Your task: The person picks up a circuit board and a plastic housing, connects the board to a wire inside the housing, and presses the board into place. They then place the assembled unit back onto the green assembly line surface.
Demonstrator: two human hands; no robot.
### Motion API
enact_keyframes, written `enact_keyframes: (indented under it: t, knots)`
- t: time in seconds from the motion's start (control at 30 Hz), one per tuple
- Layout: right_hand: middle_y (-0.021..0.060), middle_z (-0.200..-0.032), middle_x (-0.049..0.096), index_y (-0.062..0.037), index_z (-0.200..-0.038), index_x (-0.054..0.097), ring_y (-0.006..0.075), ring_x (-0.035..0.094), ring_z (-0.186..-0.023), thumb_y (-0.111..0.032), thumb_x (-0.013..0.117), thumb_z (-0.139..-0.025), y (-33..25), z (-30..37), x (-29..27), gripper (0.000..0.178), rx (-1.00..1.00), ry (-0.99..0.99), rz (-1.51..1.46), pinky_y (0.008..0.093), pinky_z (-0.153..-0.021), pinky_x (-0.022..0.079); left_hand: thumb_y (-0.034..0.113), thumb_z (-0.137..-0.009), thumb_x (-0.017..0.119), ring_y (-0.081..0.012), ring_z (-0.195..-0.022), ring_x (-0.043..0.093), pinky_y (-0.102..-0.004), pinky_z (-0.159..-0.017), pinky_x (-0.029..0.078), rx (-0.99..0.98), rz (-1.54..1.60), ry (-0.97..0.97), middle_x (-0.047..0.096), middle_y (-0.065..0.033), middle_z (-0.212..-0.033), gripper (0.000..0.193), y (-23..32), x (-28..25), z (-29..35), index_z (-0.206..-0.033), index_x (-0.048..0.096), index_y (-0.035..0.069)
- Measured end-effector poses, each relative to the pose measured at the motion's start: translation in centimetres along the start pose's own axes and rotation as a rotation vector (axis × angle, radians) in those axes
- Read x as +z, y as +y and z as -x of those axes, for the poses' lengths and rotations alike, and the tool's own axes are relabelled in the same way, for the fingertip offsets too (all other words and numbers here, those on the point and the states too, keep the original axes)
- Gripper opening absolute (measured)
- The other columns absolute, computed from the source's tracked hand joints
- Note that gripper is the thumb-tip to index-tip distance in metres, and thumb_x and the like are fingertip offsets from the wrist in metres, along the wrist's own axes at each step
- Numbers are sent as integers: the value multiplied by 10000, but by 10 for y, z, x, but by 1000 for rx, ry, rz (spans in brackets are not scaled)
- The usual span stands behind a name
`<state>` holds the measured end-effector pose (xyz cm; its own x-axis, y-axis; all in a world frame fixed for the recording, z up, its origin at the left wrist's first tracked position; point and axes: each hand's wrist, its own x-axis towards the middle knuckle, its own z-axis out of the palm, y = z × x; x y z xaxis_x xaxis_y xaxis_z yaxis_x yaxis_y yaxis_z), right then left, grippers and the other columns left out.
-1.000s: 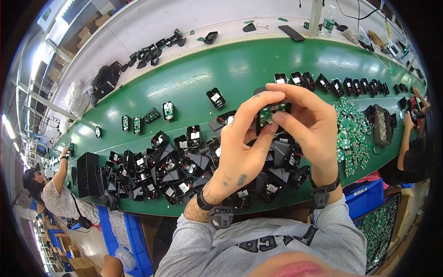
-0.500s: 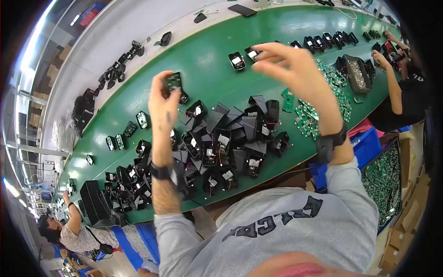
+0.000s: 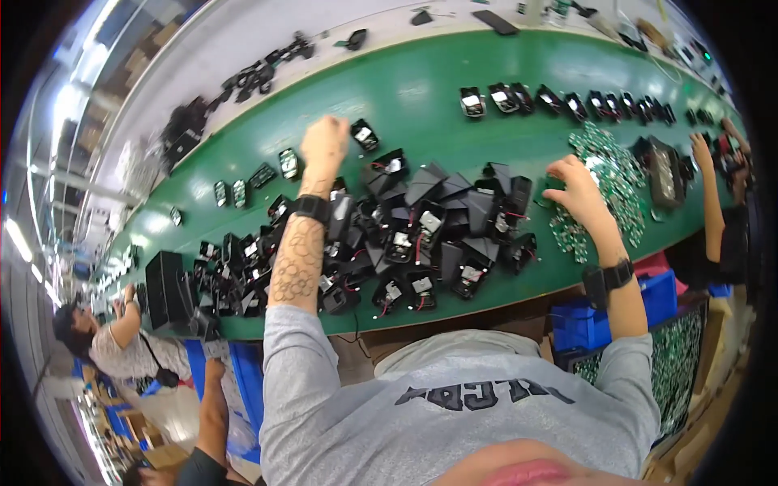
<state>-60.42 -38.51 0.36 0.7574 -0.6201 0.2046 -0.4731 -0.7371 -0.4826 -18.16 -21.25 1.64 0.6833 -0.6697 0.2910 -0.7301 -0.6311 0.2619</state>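
Quantities, left to right: five small black plastic housings fitted with boards (image 3: 239,193) in a loose line; one black, rounded-rectangular plastic housing with a white insert (image 3: 365,137); one heap of black plastic housings with red wires (image 3: 429,219), too overlapped to count; one pile of loose green circuit boards (image 3: 612,194), likewise uncountable. All lie on the green-topped bench (image 3: 413,89).

Position, 12 o'clock being the far side: from the left hand (image 3: 326,146), the line extends at 8 o'clock, the single housing sits just beside it toward 3, and the heap lies at 4. From the right hand (image 3: 575,188), the pile lies at 3 o'clock.

Grip: the left hand is curled, fingertips concealed; its hold cannot be determined. The right hand is spread, thumb clear of fingers; contact with the pile cannot be determined.
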Motion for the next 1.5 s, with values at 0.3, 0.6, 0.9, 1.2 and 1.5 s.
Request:
enact_keyframes:
  t: [0.3, 0.6, 0.9, 1.2, 1.5]
  knots:
    - [80, -775, 612, -3, -880, 638, 162, 591, -703, -21, 687, -746, -73, -26, -33, 144, -45, 290, -241, 273, -666, 459, 293, -747, 725, -276, -673, 667, -361, -610, 520, -156, 469, -225, 677, -159, -811, 465, -33, 26, -14, -1064, 570, -10]
    - [86, -882, 640, 11, -878, 577, 132, 657, -712, -4, 679, -814, -172, -47, -58, 121, -169, 492, -970, 214, -561, 479, 81, -792, 661, -59, -550, 483, -224, -489, 430, -73, 1498, -181, 565, 6, -761, 407, 66, -112, 44, -1188, 566, 70]
    - [95, -814, 635, 11, -829, 555, 191, 688, -717, 94, 711, -733, -211, -53, -41, 201, -263, 58, -1365, 254, -610, 555, -55, -740, 714, -73, -683, 540, -183, -456, 480, 231, 1002, 710, 547, -40, -929, 403, 113, -166, 145, -1109, 565, 14]
    - [153, -817, 642, 3, -803, 505, 185, 671, -670, 109, 670, -695, -214, -58, -36, 224, -232, 43, -1339, 265, -587, 568, -25, -571, 794, -203, -766, 488, -311, -680, 435, 419, 772, 878, 632, -38, -906, 468, 126, -159, 136, -1010, 659, 64]
    - [74, -831, 629, 13, -837, 558, 160, 682, -752, 94, 731, -719, -209, -54, -35, 225, -274, 23, -1368, 236, -641, 554, -48, -644, 780, -199, -879, 527, -281, -750, 470, 521, 610, 744, 581, -74, -968, 425, 127, -156, 137, -1031, 623, 25]
